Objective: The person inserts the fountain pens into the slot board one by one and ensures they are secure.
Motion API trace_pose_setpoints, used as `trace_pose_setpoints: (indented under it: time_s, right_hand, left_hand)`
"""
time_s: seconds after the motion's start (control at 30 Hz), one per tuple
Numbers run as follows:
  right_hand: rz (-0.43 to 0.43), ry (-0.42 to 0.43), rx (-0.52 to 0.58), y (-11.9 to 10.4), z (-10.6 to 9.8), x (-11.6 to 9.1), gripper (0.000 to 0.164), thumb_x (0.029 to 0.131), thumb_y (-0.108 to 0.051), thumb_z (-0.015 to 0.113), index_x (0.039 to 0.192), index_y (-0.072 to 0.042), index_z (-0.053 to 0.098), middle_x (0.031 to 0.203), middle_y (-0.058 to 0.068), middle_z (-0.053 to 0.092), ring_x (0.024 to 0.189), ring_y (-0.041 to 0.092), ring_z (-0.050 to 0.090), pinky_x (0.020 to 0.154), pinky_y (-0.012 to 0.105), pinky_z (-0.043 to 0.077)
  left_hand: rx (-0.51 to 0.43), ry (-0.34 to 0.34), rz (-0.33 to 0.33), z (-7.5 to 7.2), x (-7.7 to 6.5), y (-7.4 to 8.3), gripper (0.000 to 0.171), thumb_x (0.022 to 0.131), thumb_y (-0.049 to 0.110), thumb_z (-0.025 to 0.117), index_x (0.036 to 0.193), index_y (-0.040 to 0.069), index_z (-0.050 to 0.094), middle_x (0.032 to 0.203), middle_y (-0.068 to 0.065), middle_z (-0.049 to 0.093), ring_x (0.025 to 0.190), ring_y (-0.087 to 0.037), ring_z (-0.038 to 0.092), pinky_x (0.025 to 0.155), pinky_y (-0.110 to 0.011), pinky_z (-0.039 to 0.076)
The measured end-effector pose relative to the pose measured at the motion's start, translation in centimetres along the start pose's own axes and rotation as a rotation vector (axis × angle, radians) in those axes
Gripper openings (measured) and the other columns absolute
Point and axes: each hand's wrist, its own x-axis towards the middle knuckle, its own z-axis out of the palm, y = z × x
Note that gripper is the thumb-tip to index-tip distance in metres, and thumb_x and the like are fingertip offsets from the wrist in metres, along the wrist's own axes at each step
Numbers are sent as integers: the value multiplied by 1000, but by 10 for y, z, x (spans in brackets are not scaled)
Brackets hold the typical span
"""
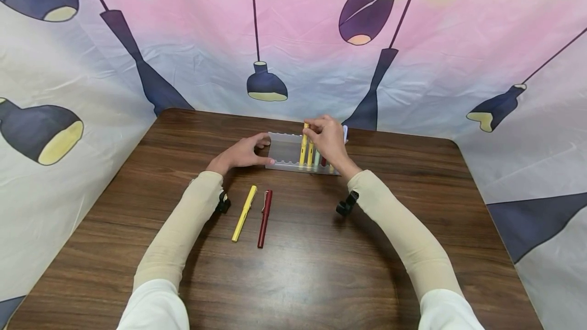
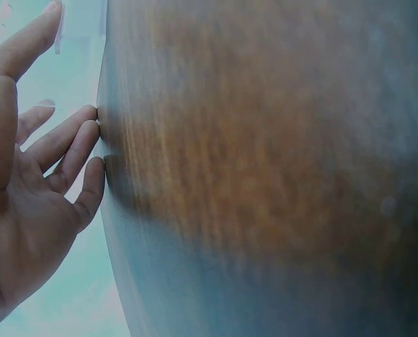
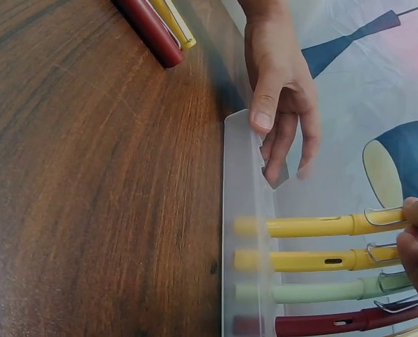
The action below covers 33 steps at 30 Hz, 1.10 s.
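Observation:
A clear plastic pen rack (image 1: 284, 149) with notched edges stands near the table's far edge. At its left end, my left hand (image 1: 238, 154) holds it, thumb at the front edge and fingers round the back. My right hand (image 1: 331, 139) pinches the cap end of a yellow fountain pen (image 3: 314, 226), whose lower end sits at the rack's front wall (image 3: 240, 175). Beside that pen, within the rack, lie a second yellow pen (image 3: 303, 261), a pale green pen (image 3: 314, 291) and a dark red pen (image 3: 321, 324). My right hand partly hides the rack's right end.
On the wooden table (image 1: 293, 279), nearer the body, a loose yellow pen (image 1: 244, 213) lies beside a dark red pen (image 1: 264, 218). A printed cloth (image 1: 312, 85) with lamp pictures hangs right behind the table's far edge.

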Motion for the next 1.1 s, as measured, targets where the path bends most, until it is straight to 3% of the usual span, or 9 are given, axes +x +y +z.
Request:
trace_pose_setpoints:
  time_s: [0.8, 1.1]
  right_hand:
    - [63, -52, -18, -3, -3, 1, 29, 97, -21, 74, 125, -12, 75, 93, 5, 65, 79, 19, 62, 65, 33, 49]
    - [40, -40, 63, -7, -8, -5, 29, 96, -23, 75, 124, -12, 76, 97, 5, 70, 80, 18, 68, 65, 34, 54]
  left_hand:
    - [-10, -6, 2, 2, 1, -1, 101, 87, 53, 78, 162, 10, 25, 154, -12, 48, 142, -31, 45, 117, -52, 37]
    - [-10, -7, 1, -1, 0, -1, 102, 87, 54, 78, 162, 10, 25, 155, -13, 47, 143, -31, 44, 118, -53, 36]
